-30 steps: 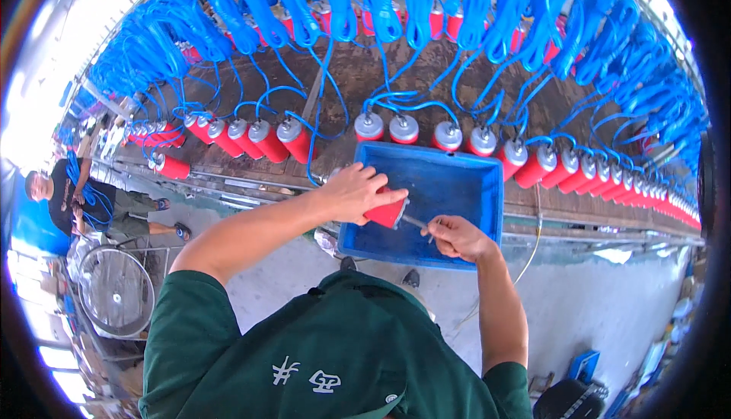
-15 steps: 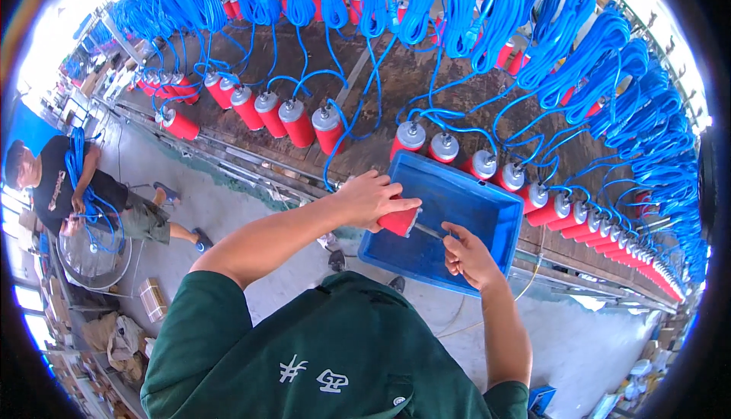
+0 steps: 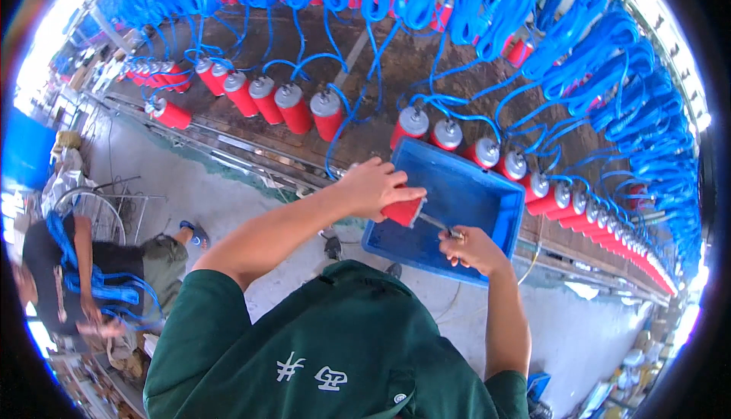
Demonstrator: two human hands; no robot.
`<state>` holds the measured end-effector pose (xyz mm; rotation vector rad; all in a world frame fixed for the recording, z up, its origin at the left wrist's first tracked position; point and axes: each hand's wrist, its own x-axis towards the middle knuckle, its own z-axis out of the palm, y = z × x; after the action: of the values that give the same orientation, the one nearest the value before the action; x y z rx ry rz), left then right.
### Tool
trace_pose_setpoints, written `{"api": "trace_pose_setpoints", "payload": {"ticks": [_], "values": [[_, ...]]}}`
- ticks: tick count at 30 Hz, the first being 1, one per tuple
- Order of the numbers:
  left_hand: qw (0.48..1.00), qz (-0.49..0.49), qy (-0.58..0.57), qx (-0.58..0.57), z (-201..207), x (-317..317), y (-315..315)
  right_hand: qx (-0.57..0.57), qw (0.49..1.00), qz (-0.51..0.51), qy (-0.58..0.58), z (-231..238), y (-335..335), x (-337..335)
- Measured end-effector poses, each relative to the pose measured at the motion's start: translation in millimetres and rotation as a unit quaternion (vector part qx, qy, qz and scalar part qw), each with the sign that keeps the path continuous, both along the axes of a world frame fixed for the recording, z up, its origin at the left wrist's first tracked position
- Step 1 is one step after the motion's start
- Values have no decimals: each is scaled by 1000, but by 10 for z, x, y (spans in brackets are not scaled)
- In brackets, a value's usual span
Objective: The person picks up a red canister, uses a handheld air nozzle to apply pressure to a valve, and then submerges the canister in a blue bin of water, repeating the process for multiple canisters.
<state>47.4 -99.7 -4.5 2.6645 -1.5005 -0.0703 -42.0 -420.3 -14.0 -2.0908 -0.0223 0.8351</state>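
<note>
Work judged unfinished at frame centre, with short red cylinder [image 3: 400,212] clasped in left hand [image 3: 371,187], thin grey metal tool [image 3: 437,224] gripped in right hand [image 3: 470,249], pointed at cylinder's end; completion of silver-topped red cylinders [image 3: 293,110] above unverifiable

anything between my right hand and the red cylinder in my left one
Only the thin metal tool that your right hand grips: its shaft spans the gap toward the end of the red cylinder in your left hand. Nothing else visible is in the way; the blue crate lies beneath.
</note>
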Motion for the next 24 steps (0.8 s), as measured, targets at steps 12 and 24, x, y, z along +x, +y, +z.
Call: {"api": "trace_pose_setpoints", "payload": {"ticks": [12,24], "values": [[999,23,10,29,11,-33,-28,251,947,-197,-28,-303,9,-208],[1000,24,-8,12,-26,-26,-13,-301,919,90,-238,159,277,24]]}}
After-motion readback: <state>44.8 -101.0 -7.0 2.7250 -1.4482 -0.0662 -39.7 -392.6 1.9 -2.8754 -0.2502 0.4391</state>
